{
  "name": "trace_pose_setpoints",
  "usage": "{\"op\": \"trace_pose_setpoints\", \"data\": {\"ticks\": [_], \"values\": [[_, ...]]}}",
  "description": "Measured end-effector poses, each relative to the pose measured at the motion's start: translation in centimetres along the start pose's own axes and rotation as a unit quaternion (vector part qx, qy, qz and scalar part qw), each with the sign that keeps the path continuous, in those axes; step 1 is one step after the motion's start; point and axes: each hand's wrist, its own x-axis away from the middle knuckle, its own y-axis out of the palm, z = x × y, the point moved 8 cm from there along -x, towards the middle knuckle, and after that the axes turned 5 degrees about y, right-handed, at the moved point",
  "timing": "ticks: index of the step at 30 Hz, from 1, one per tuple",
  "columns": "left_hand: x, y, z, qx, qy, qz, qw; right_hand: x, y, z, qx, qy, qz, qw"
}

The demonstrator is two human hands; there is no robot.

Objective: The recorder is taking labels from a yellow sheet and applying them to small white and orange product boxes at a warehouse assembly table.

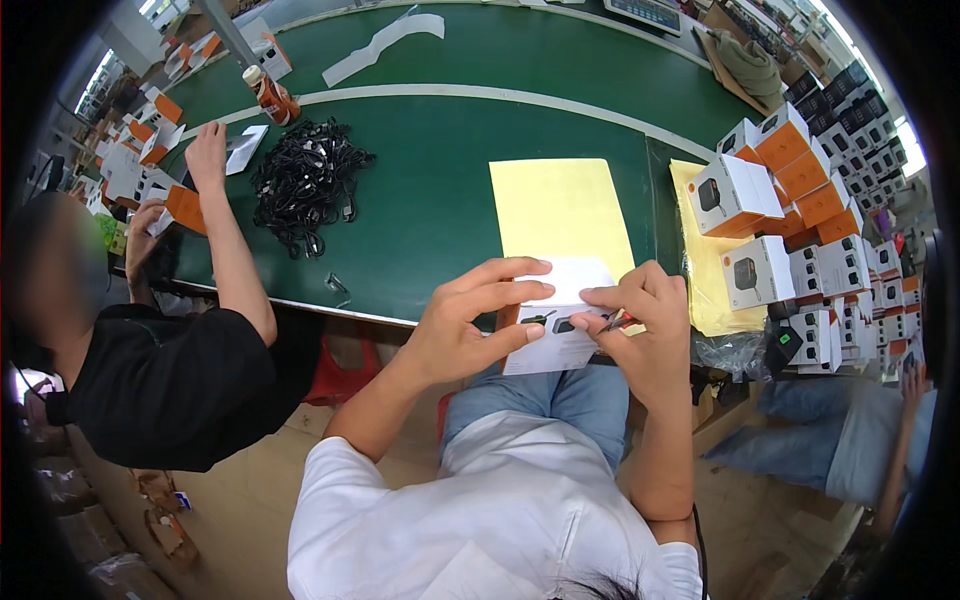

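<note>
At the table's near edge, above my lap, I have a small white box [548, 352] with printed pictures on its front and an orange side. My left hand [470, 318] grips it from the left, fingers across the top and thumb on the front. On the box's right end, the thumb and forefinger of my right hand [648, 325] press at the top edge. A small tool with red and dark parts [622, 320] shows inside my right hand; its kind is unclear. Just beyond the box lies a yellow paper sheet [560, 205] on the green table [420, 220].
Stacked white-and-orange boxes [730, 195] stand on yellow sheets [700, 300] at the right. Left of the middle lies a heap of black cables [308, 180], with a brown bottle [270, 95] behind it. A co-worker in black [170, 380] handles a box [185, 208] at the left.
</note>
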Motion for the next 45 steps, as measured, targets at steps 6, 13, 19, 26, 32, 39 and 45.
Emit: {"op": "trace_pose_setpoints", "data": {"ticks": [6,13,19,26,32,39,45], "values": [[0.3,-1.2,-1.5,-0.004,-0.042,-0.016,0.999,1.5,-0.7,6.1,-0.088,0.133,0.001,0.987],[0.4,-8.5,-6.6,-0.286,-0.013,0.154,0.946,3.4,0.4,9.0,-0.040,0.166,-0.054,0.984],[-0.1,-1.9,-3.4,-0.356,0.069,-0.005,0.932,3.1,2.5,8.4,-0.048,0.144,-0.082,0.985],[-1.1,7.0,-10.2,-0.255,0.061,-0.299,0.918,1.5,5.2,7.3,0.074,0.107,-0.152,0.980],[-0.3,7.5,-11.0,-0.261,0.039,-0.331,0.906,0.9,6.8,6.9,0.099,0.125,-0.128,0.979],[-0.4,7.5,-11.0,-0.257,0.039,-0.324,0.910,0.9,7.2,7.3,0.115,0.116,-0.141,0.976],[-0.5,7.2,-10.8,-0.253,0.058,-0.292,0.920,1.0,7.7,8.0,0.109,0.144,-0.165,0.970]]}}
